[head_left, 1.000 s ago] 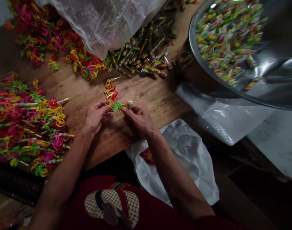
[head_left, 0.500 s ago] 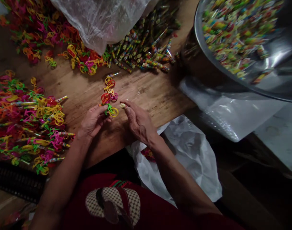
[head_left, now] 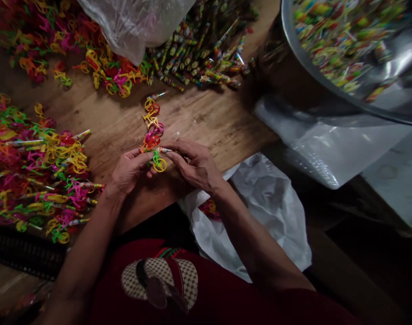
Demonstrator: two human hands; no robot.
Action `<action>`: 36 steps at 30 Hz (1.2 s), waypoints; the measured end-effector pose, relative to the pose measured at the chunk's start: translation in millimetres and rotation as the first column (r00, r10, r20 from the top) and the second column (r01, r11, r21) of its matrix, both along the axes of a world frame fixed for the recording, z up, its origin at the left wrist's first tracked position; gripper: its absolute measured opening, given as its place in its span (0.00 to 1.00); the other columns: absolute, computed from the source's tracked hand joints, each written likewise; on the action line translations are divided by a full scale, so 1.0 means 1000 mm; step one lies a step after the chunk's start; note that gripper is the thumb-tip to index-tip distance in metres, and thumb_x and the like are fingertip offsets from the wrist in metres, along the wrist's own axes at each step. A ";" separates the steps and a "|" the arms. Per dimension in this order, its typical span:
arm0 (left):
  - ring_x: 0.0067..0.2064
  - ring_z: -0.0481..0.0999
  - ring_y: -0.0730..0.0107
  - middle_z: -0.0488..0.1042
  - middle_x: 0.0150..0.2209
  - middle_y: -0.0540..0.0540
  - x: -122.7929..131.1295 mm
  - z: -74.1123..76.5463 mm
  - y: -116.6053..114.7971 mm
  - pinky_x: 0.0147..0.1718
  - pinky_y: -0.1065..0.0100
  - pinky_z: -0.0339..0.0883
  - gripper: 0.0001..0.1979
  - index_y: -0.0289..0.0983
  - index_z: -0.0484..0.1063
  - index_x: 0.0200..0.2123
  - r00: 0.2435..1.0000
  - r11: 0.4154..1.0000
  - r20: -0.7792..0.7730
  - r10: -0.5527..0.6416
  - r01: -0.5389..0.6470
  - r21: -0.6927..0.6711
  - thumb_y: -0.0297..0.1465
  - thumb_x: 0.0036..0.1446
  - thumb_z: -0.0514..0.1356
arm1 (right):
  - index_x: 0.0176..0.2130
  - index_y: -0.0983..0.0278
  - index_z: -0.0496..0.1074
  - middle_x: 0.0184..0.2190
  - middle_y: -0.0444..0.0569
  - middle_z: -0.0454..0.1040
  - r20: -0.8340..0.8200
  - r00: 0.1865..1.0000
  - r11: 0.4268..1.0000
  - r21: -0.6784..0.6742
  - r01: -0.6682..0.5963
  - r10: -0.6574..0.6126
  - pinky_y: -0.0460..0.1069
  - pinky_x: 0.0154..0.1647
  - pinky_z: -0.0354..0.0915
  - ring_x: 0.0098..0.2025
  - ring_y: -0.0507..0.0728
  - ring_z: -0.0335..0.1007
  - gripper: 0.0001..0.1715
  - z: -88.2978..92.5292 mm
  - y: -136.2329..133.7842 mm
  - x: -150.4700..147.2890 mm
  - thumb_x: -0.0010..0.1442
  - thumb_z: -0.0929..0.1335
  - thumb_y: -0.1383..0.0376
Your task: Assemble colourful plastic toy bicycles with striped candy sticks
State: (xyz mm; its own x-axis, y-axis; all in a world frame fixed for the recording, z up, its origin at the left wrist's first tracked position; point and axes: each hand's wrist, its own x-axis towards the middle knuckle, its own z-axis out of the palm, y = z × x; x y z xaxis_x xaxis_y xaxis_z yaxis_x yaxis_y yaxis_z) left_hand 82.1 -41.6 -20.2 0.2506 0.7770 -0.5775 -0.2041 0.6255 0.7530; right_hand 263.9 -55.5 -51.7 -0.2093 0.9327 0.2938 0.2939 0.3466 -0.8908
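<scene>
My left hand (head_left: pixel 128 170) pinches a small plastic toy bicycle (head_left: pixel 159 164) with a green frame and a yellow wheel. My right hand (head_left: pixel 196 166) is closed on a thin printed tube (head_left: pixel 163 150) in clear wrapping, which looks like a candy stick. The tube's left end meets the upper part of the toy bicycle; whether it is inserted I cannot tell. Just beyond my fingers lie several more toy bicycles (head_left: pixel 152 121) in yellow, red and pink, with another wrapped tube (head_left: pixel 157 95) at their far end.
Toy bicycles with tubes (head_left: pixel 39 167) are heaped at left. Behind are loose toy bicycles (head_left: pixel 60 40), a clear plastic bag (head_left: pixel 138 27) and a pile of tubes (head_left: pixel 195 63). A metal basin (head_left: pixel 293 58) of tubes stands at right. A white sack (head_left: pixel 270 216) hangs below the table edge.
My right hand has moved left, bringing the tube against the toy bicycle in my left hand. More of the tube now shows. The view has shifted slightly.
</scene>
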 end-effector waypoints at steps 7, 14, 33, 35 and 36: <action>0.19 0.71 0.77 0.75 0.23 0.48 0.001 -0.001 0.001 0.14 0.77 0.58 0.16 0.31 0.74 0.31 0.997 0.996 -0.008 -0.082 0.082 0.024 0.32 0.40 0.73 | 0.42 0.60 0.78 0.38 0.49 0.80 -0.061 0.998 0.993 -0.107 -0.042 0.035 0.52 0.46 0.70 0.41 0.56 0.75 0.19 -0.002 0.001 0.002 0.69 0.63 0.53; 0.16 0.66 0.81 0.73 0.22 0.51 0.001 -0.002 0.000 0.12 0.78 0.50 0.14 0.33 0.74 0.31 0.993 0.992 -0.028 -0.116 0.117 0.051 0.32 0.41 0.72 | 0.40 0.62 0.78 0.24 0.43 0.70 -0.193 0.981 0.946 -0.318 -0.066 0.004 0.47 0.29 0.64 0.27 0.51 0.67 0.24 -0.010 -0.001 0.005 0.66 0.64 0.47; 0.14 0.64 0.82 0.72 0.19 0.50 0.010 -0.005 -0.006 0.10 0.76 0.49 0.10 0.31 0.75 0.24 0.992 0.996 -0.118 -0.039 0.049 0.079 0.30 0.42 0.72 | 0.45 0.59 0.80 0.42 0.49 0.83 0.083 0.993 0.994 -0.065 -0.084 0.090 0.52 0.49 0.74 0.45 0.59 0.81 0.17 0.003 -0.010 0.014 0.68 0.63 0.61; 0.14 0.64 0.82 0.72 0.19 0.50 0.011 -0.005 -0.008 0.10 0.77 0.49 0.09 0.30 0.76 0.25 0.991 0.995 -0.123 -0.045 0.055 0.077 0.29 0.43 0.71 | 0.45 0.59 0.80 0.42 0.49 0.83 0.084 0.992 0.994 -0.064 -0.090 0.096 0.52 0.47 0.74 0.44 0.59 0.81 0.17 0.000 -0.013 0.015 0.68 0.63 0.61; 0.14 0.63 0.82 0.71 0.18 0.50 0.011 -0.005 -0.009 0.10 0.77 0.50 0.08 0.30 0.76 0.25 0.991 0.996 -0.122 -0.053 0.062 0.071 0.28 0.44 0.70 | 0.45 0.59 0.80 0.42 0.49 0.84 0.087 0.991 0.994 -0.056 -0.097 0.102 0.52 0.46 0.75 0.43 0.59 0.81 0.17 -0.001 -0.016 0.015 0.69 0.63 0.62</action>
State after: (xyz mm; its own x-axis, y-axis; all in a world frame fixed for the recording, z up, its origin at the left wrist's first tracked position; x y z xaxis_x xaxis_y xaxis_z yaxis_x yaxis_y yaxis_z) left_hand 93.5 -50.2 -25.1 0.2282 0.8051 -0.5475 -0.0751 0.5752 0.8146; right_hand 279.4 -71.7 -52.4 -0.3254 0.9193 0.2215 0.3400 0.3324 -0.8797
